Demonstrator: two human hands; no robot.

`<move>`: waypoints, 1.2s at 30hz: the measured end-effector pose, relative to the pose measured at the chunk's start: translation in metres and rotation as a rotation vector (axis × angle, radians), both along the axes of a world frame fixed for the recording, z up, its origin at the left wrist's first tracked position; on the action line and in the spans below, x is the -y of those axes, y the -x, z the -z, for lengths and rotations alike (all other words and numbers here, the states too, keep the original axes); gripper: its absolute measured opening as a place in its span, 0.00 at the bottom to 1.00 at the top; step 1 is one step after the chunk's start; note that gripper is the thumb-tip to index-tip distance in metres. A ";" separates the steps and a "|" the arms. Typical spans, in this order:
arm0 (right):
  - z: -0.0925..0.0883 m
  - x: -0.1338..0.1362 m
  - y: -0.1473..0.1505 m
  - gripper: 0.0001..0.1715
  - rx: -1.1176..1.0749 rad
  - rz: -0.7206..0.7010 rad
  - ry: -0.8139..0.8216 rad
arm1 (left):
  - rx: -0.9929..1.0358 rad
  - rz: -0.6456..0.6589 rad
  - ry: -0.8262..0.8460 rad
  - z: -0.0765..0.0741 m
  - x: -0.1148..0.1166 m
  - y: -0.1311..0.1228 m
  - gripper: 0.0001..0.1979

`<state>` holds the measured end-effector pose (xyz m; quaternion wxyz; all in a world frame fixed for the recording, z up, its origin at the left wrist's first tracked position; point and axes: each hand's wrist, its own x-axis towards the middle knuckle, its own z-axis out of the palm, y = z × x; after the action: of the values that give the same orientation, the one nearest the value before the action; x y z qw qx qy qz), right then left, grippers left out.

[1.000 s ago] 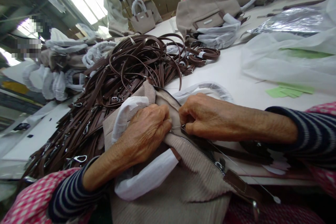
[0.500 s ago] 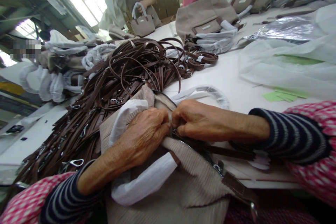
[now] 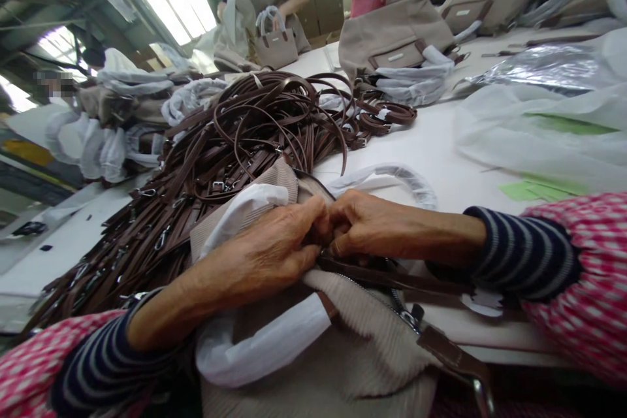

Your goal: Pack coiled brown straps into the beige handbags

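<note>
1. The left hand [image 3: 262, 248] and the right hand [image 3: 377, 228] have just drawn together, and their knuckles now almost meet above the bag's open mouth.
2. Both sets of fingers [image 3: 306, 215] are curled tightly and pinch toward each other. Whatever they grip is hidden inside the hold, so I cannot tell what it is.
3. The beige corduroy bag [image 3: 365, 333] lies directly below the fingers and toward the person, with its metal zip [image 3: 360, 284] running down and right from the fingertips.
4. A dark brown leather strap [image 3: 392, 279] runs from just beneath the right fingers, past a metal clip [image 3: 406, 319] near the bag's edge.
5. White tissue padding [image 3: 264, 346] sits in the bag, just below the left wrist.
6. Beyond the fingers, a heap of brown leather straps [image 3: 235, 144] covers part of the white tabletop [image 3: 441, 144], with a plastic-wrapped bag handle [image 3: 386, 184] just past the right fingers.
</note>
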<state>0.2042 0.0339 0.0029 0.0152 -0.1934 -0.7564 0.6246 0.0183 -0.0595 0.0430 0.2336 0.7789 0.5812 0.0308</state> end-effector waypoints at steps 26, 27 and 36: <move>0.004 0.005 -0.002 0.07 -0.124 0.129 0.211 | -0.046 0.026 -0.374 0.005 0.011 -0.001 0.08; 0.004 0.004 -0.001 0.06 -0.126 0.145 0.253 | 0.006 -0.008 -0.425 0.007 0.009 -0.001 0.09; 0.011 -0.002 0.004 0.06 -0.122 0.361 0.263 | 0.433 -0.410 -0.493 0.025 -0.013 -0.013 0.07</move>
<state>0.1999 0.0363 -0.0082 0.1471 -0.2877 -0.6192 0.7157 0.0310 -0.0464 0.0178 0.1457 0.6548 0.6372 0.3796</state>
